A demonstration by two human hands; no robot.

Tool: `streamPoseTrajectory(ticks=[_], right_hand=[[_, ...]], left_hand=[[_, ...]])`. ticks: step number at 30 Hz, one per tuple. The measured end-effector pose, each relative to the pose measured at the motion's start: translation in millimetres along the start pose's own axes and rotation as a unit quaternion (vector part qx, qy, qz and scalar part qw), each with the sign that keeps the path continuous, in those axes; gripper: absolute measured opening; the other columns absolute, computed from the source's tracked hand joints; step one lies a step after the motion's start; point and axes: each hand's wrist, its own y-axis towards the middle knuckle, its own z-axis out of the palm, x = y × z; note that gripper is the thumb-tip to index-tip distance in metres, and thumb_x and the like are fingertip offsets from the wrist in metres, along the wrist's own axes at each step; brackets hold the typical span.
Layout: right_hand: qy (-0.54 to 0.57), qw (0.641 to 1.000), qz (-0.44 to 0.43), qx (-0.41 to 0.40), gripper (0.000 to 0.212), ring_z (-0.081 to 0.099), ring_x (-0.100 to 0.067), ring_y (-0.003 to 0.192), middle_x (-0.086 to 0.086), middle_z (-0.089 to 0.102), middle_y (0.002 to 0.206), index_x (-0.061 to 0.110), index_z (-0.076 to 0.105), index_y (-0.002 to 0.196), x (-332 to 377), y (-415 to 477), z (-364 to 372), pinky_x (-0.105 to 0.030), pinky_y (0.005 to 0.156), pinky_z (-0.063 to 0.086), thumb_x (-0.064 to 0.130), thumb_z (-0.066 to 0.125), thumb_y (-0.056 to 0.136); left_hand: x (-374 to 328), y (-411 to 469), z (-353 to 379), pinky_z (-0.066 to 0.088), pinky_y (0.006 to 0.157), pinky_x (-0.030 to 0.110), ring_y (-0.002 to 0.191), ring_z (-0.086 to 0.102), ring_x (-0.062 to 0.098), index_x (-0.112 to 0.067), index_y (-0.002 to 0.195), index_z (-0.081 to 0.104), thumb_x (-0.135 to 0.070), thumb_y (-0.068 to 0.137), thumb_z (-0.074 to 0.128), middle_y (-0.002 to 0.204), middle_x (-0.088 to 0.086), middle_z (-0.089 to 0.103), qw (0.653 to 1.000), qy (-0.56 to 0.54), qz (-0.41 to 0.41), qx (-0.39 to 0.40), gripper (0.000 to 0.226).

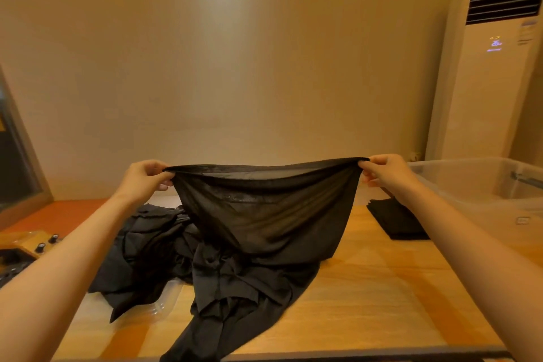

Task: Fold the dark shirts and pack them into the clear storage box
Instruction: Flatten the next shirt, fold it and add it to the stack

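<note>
While pinched taut between left hand [147, 175] and right hand [385, 170], dark shirt [264, 209] hanging crosswise; clear storage box [482, 185] just beyond right.

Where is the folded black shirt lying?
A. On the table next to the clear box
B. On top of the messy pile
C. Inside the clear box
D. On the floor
A: the folded black shirt lies flat on the wooden table, right beside the clear box, apart from the messy pile.

shirt [264, 214]: thin sheer cloth; table [382, 288]: smooth wood; box [484, 185]: clear plastic
</note>
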Motion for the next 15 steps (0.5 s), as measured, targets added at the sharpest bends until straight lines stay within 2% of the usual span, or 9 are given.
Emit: streamPoseTrajectory(ticks=[2, 4, 8, 10, 13, 15], right_hand=[[-0.002, 0.999, -0.020, -0.028, 0.018, 0.056, -0.016, 0.071, -0.006, 0.058, 0.075, 0.008, 0.063, 0.084, 5.7, 4.6, -2.9, -0.025, 0.064, 0.046, 0.016, 0.055, 0.097], [0.006, 0.997, -0.044, -0.057, 0.015, 0.054, -0.015, 0.073, -0.005, 0.057, 0.078, 0.005, 0.063, 0.094, 10.5, 10.5, -8.5, -0.025, 0.066, 0.045, 0.015, 0.054, 0.097], [0.043, 0.992, -0.072, -0.096, 0.017, 0.057, -0.015, 0.083, -0.001, 0.060, 0.084, 0.005, 0.062, 0.103, 22.1, 27.1, -22.8, -0.027, 0.074, 0.047, 0.015, 0.050, 0.099], [0.080, 0.989, -0.065, -0.103, 0.017, 0.058, -0.014, 0.083, -0.001, 0.059, 0.087, 0.005, 0.060, 0.105, 26.7, 39.4, -26.9, -0.026, 0.075, 0.050, 0.014, 0.047, 0.101], [0.106, 0.988, -0.034, -0.110, 0.017, 0.056, -0.012, 0.080, -0.001, 0.057, 0.088, 0.007, 0.057, 0.108, 26.3, 62.6, -26.5, -0.022, 0.064, 0.046, 0.016, 0.044, 0.102], [0.114, 0.987, -0.010, -0.109, 0.017, 0.057, -0.013, 0.079, -0.001, 0.058, 0.088, 0.008, 0.057, 0.109, 18.0, 81.0, -23.1, -0.024, 0.063, 0.046, 0.018, 0.045, 0.102]], left_hand=[[-7.9, 3.0, 1.4, 0.054, 0.058, 0.016, 0.074, 0.062, 0.021, -0.002, 0.095, 0.064, -0.001, 0.094, 0.056, 0.085, 0.014, 0.065, 1.000, -0.021, -0.002, 0.003, 0.009], [-17.2, 7.4, 3.0, 0.054, 0.066, 0.022, 0.077, 0.062, 0.019, -0.003, 0.097, 0.063, -0.003, 0.096, 0.054, 0.088, 0.012, 0.065, 0.999, -0.042, 0.000, 0.003, 0.010], [-41.4, 24.1, 7.8, 0.052, 0.077, 0.029, 0.081, 0.062, 0.018, -0.010, 0.090, 0.062, -0.006, 0.098, 0.051, 0.089, 0.008, 0.064, 0.993, -0.117, 0.010, 0.002, 0.014], [-52.3, 34.9, 16.9, 0.054, 0.075, 0.028, 0.081, 0.063, 0.019, -0.011, 0.089, 0.061, -0.007, 0.098, 0.050, 0.088, 0.008, 0.063, 0.989, -0.150, 0.009, 0.005, 0.014], [-58.2, 54.1, 41.1, 0.055, 0.061, 0.018, 0.076, 0.062, 0.018, -0.009, 0.089, 0.059, -0.009, 0.098, 0.051, 0.086, 0.008, 0.062, 0.988, -0.150, -0.004, 0.024, 0.012], [-53.6, 70.6, 61.3, 0.053, 0.055, 0.017, 0.074, 0.060, 0.018, -0.007, 0.091, 0.059, -0.011, 0.099, 0.050, 0.086, 0.009, 0.061, 0.991, -0.129, -0.019, 0.030, 0.012]])
